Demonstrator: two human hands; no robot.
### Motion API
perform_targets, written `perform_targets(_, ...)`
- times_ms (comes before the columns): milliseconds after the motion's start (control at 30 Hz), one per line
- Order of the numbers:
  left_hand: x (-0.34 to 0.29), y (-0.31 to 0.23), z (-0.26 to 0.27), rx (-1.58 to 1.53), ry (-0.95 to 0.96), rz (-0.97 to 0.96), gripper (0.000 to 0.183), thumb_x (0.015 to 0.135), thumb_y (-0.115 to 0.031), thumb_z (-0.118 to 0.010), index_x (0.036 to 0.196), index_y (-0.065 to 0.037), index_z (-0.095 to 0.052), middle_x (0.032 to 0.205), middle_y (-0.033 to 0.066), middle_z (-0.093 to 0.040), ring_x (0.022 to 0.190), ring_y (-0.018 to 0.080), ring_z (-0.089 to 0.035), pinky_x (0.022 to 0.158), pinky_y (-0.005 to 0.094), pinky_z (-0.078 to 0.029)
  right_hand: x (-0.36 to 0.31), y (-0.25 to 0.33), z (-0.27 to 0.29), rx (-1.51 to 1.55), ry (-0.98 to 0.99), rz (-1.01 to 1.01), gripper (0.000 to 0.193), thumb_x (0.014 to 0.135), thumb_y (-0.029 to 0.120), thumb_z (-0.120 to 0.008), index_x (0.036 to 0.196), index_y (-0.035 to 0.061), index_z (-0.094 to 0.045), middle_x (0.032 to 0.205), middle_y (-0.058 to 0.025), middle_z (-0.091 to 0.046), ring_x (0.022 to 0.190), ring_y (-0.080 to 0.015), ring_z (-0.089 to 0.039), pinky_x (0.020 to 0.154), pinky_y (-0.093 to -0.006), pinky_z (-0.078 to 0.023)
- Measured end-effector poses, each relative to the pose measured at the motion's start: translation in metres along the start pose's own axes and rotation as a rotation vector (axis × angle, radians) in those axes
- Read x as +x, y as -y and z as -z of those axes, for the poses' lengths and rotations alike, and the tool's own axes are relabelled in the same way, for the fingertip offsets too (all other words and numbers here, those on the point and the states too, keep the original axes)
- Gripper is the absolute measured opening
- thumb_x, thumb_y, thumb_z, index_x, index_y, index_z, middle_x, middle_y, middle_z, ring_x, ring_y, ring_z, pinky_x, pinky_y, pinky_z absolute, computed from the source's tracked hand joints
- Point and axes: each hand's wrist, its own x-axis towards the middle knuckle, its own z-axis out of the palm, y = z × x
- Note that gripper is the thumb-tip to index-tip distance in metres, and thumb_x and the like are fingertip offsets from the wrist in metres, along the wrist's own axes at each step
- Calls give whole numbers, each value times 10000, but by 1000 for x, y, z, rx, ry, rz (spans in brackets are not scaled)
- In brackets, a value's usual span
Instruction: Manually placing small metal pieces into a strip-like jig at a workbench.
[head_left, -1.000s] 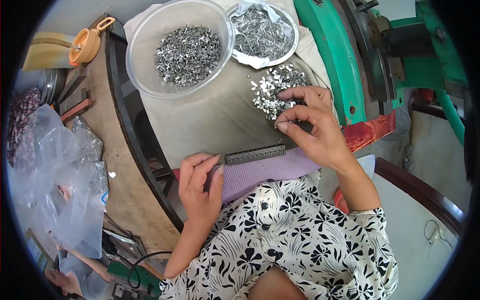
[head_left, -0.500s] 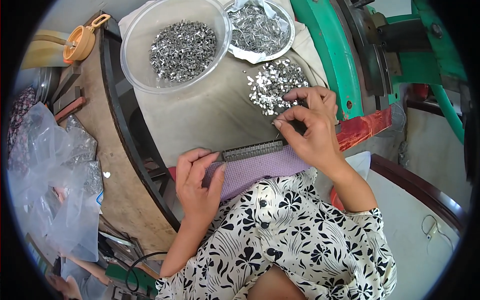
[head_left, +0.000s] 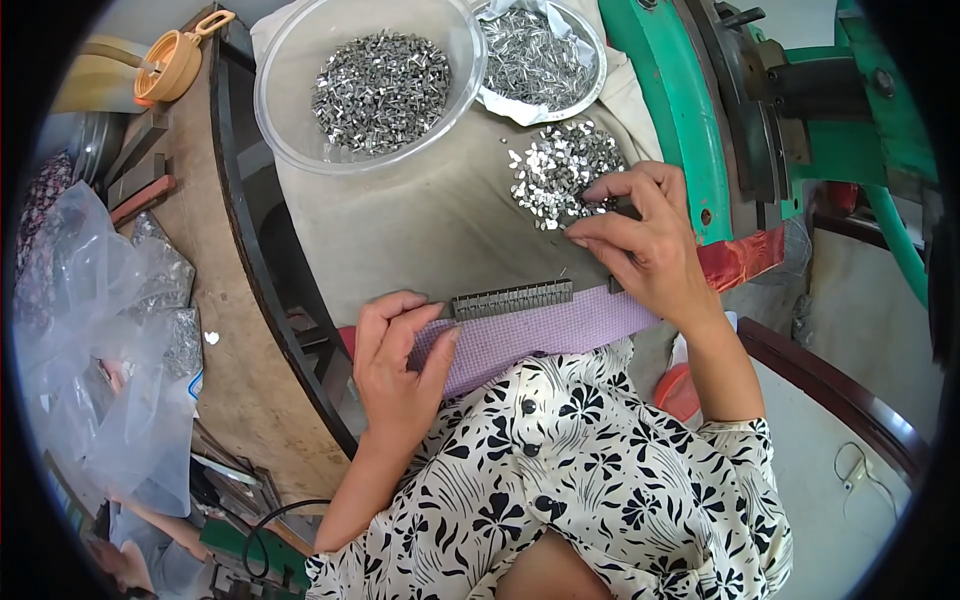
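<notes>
A dark slotted metal bar (head_left: 513,299) with a row of small metal pieces in it lies along the far edge of a purple woven cloth (head_left: 540,332). My left hand (head_left: 395,350) rests at the bar's left end, thumb and fingers curved but apart; whether the fingertips touch the bar is unclear. At the near edge of a loose pile of small shiny metal pieces (head_left: 562,170), my right hand (head_left: 650,240) has thumb and index finger pinched together. Anything between those fingertips is too small to make out.
Beyond the hands stand a clear plastic tub (head_left: 272,120) of short metal bits and a lined bowl (head_left: 600,75) of thin metal pins. A green machine (head_left: 680,130) rises on the right. Plastic bags (head_left: 110,330) hang over a wooden table (head_left: 250,400) on the left.
My right hand has moved slightly right and farther away, from above the bar's right end to the pile's near edge. My left hand stays at the bar's left end.
</notes>
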Motion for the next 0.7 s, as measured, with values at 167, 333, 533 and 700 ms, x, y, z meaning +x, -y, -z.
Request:
perform_targets(167,-1,0,0,11,1,-4,303,738,-29,-806,1021,-8,-701,1078,115,-632,973,272,-623,823,339,-507,11,-3,3,-31,107,193,220,660,82,-804,863,155,-761,1161,-8,-620,1118,-310,-492,925,-411,-418)
perform_targets(333,-1,0,-1,22,3,-11,309,731,-26,-810,1021,-13,-704,1078,112,-630,967,267,-622,824,336,-506,22,1,-1,-42,163,220,142,697,143,-798,818,142,-724,1165,1,-610,1161,-308,-484,965,-445,-386)
perform_targets(533,-1,2,-1,8,6,2,320,724,-28,-818,1024,-13,-707,1092,116,-623,962,264,-624,826,333,-506,16,8,-1,6,115,186,144,701,158,-807,785,117,-698,1160,-8,-625,1158,-306,-474,982,-444,-354)
perform_targets(700,0,-1,-1,3,18,27,329,719,-39,-825,1027,-14,-711,1091,117,-620,968,265,-622,829,333,-502,-18,15,8,26,67,109,169,668,159,-820,791,114,-714,1142,-33,-652,1105,-296,-468,959,-416,-342)
